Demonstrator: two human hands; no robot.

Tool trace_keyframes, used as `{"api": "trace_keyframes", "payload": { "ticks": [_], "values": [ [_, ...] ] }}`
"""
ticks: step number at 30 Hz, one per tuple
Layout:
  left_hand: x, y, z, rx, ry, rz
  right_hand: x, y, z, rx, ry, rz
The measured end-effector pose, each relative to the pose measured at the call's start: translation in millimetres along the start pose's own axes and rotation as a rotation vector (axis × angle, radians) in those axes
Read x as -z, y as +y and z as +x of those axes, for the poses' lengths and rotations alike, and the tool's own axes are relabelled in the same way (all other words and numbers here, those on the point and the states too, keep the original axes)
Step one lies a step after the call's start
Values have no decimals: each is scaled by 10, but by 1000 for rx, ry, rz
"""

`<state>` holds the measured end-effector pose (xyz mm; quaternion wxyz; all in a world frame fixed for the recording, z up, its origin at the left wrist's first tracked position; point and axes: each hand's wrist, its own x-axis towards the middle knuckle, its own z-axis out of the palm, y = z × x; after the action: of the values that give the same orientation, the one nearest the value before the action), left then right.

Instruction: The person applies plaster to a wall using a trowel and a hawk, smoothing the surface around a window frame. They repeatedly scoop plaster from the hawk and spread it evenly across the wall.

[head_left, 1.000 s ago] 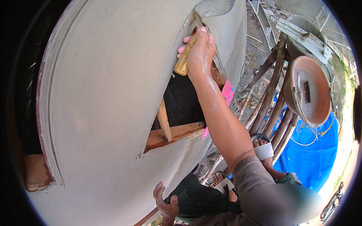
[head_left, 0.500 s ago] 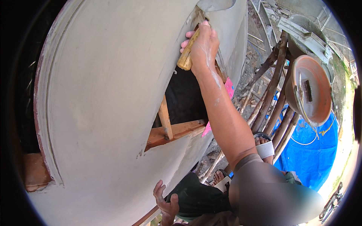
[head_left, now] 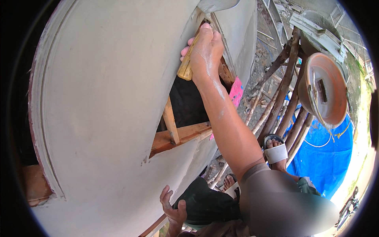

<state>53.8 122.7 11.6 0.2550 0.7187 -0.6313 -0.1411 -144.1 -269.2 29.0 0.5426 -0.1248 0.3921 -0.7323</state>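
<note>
My right hand (head_left: pixel 205 51) reaches up the pale plastered wall (head_left: pixel 106 98), fingers wrapped round the yellowish wooden handle of a trowel (head_left: pixel 184 71). Its grey metal blade (head_left: pixel 218 4) lies at the upper edge of the picture, by the narrow top of an opening; part of the blade is cut off. Pale smears mark the hand and forearm. Below the hand, the opening shows dark space and a bare wooden frame (head_left: pixel 189 132). Low in the picture, my left hand (head_left: pixel 173 207) is empty, fingers apart, close to the wall beside my dark trouser leg.
An orange bucket (head_left: pixel 335 91) holding a grey residue and a small block stands at the right, beside wooden poles (head_left: pixel 290 87). A blue tarp (head_left: pixel 323 162) lies below. Sandalled feet (head_left: pixel 276 152) are among the poles. Pink material (head_left: pixel 236 91) edges the opening.
My right hand and the trowel have shifted a little left, with the blade moving along too. The whole view has also shifted slightly. My left hand stays almost where it was.
</note>
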Motion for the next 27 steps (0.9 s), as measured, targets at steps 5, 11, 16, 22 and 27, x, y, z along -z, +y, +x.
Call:
{"api": "trace_keyframes", "payload": {
  "ticks": [5,11,16,22,27],
  "values": [
    [-11,-3,6,10,9,-4,15,74,-129,12,-12,-9],
    [-25,42,28,12,5,-2,115,142,-408,-27,-35,9],
    [-2,57,4,36,9,1,164,131,-268,31,-24,56],
    [-3,66,1,46,0,15,107,96,-169,-13,-38,42],
    [5,95,8,40,-1,25,72,91,-233,-17,-39,7]
  ]
}}
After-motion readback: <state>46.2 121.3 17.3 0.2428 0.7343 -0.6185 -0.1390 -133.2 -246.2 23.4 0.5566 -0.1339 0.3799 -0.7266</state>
